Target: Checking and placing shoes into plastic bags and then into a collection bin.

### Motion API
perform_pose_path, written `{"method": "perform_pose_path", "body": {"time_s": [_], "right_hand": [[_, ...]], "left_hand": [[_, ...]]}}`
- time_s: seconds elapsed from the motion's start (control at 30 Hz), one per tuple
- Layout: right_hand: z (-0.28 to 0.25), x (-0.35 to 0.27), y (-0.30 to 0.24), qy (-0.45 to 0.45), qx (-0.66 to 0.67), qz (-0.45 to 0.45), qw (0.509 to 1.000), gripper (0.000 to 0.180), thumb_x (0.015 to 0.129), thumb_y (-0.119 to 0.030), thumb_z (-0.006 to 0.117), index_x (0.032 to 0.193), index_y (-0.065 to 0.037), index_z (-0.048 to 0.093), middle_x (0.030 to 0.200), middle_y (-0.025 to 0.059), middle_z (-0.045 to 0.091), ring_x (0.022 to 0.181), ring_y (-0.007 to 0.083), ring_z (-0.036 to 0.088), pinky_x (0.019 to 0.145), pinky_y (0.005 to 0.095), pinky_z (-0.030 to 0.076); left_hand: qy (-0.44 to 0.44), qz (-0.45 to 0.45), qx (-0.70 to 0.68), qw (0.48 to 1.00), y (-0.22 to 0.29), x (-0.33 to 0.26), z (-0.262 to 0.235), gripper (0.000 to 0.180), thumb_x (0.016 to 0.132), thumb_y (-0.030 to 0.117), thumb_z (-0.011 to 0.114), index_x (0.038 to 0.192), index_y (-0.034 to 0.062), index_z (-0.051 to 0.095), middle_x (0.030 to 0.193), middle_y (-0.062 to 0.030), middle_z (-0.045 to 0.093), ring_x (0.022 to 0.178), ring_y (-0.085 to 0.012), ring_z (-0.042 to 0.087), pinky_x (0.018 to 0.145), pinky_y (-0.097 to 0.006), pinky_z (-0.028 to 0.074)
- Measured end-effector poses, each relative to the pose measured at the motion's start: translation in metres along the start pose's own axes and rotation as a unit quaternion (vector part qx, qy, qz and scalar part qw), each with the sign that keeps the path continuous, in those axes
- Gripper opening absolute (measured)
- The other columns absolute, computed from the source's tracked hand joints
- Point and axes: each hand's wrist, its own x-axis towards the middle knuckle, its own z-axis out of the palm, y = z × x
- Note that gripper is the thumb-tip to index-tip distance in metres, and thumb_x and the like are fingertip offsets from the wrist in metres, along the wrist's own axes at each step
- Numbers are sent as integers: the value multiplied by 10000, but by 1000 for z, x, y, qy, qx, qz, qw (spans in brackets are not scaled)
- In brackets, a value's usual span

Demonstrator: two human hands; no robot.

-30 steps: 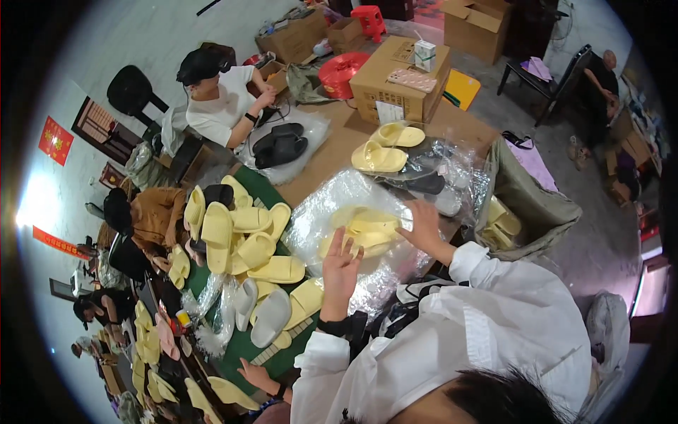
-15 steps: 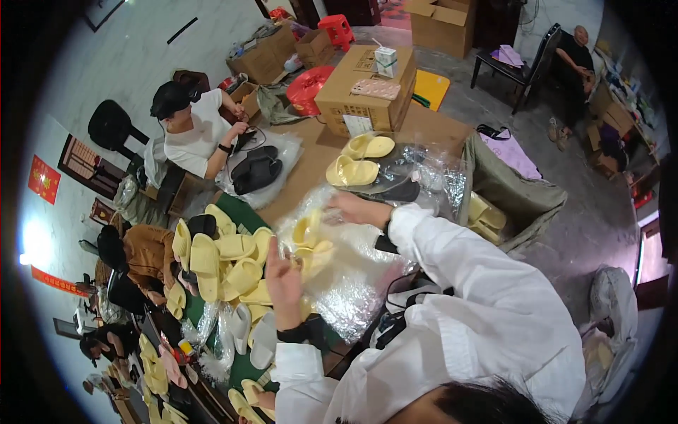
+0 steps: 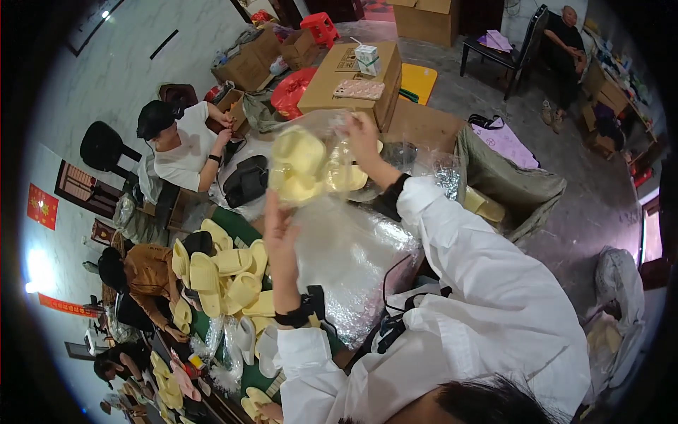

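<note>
My right hand is closed on the top of a clear plastic bag and holds it up over the table. A pair of yellow slippers, blurred by motion, is inside the bag. My left hand is raised with its fingers stretched out, just below the bag; whether a fingertip touches it I cannot tell. Beneath both hands lies a stack of clear plastic bags. Behind my right hand more bagged yellow slippers are partly hidden.
Loose yellow slippers are heaped left of the bags. At the far side stands a cardboard box with a drink carton and a phone on top. A grey-green sack holding slippers is at the right. Co-workers sit along the left, one beside black slippers.
My right hand has lifted the bagged yellow slippers up and away from the stack of bags. My left hand has risen slightly. The co-worker at the far left has lifted their hands off the black slippers.
</note>
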Motion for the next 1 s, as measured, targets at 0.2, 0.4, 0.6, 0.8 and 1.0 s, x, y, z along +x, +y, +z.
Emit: {"method": "perform_pose_path", "body": {"time_s": [0.2, 0.4, 0.6, 0.8, 1.0], "right_hand": [[-112, -29, 28, 171, -739, -258, 598, 108, 771, -167, 562, 805, -67, 583, 966, 149, 584, 876, 345, 553, 803, 417, 414], [-156, -12, 71, 36, -553, 119, 824, 120, 743, -162, 579, 807, -60, 570, 905, 211, 583, 871, 384, 545, 759, 421, 436], [-156, 7, 74, 142, -304, 94, 937, 266, 718, -74, 564, 976, -30, 515, 850, 215, 600, 753, 343, 610, 674, 419, 466], [-278, 19, 77, 176, -98, 527, 826, 125, 802, -113, 523, 895, -35, 555, 752, 96, 603, 516, 181, 525, 498, 314, 444], [-219, -3, 68, 14, -202, 436, 877, 73, 757, -116, 576, 728, -51, 591, 667, 65, 592, 532, 164, 551, 485, 306, 442]], "left_hand": [[-253, -243, 115, 929, -106, -61, 40, 468, 801, 71, 526, 1264, 81, 451, 918, -66, 584, 781, -123, 503, 724, -240, 423], [-278, -298, 49, 912, -155, -136, 55, 390, 834, 102, 509, 1215, 18, 480, 1020, -140, 601, 901, -173, 573, 785, -267, 446], [-208, -311, 84, 923, -158, -165, 45, 341, 852, 88, 486, 1176, -17, 490, 1092, -179, 576, 979, -224, 572, 832, -288, 441], [-208, -266, 96, 936, -159, -165, 53, 321, 855, 92, 495, 1161, -3, 503, 1068, -178, 588, 955, -224, 584, 817, -290, 448], [-183, -250, 140, 941, -159, -160, 62, 332, 843, 130, 514, 1160, 29, 512, 1050, -195, 581, 922, -254, 593, 805, -311, 455]]}}
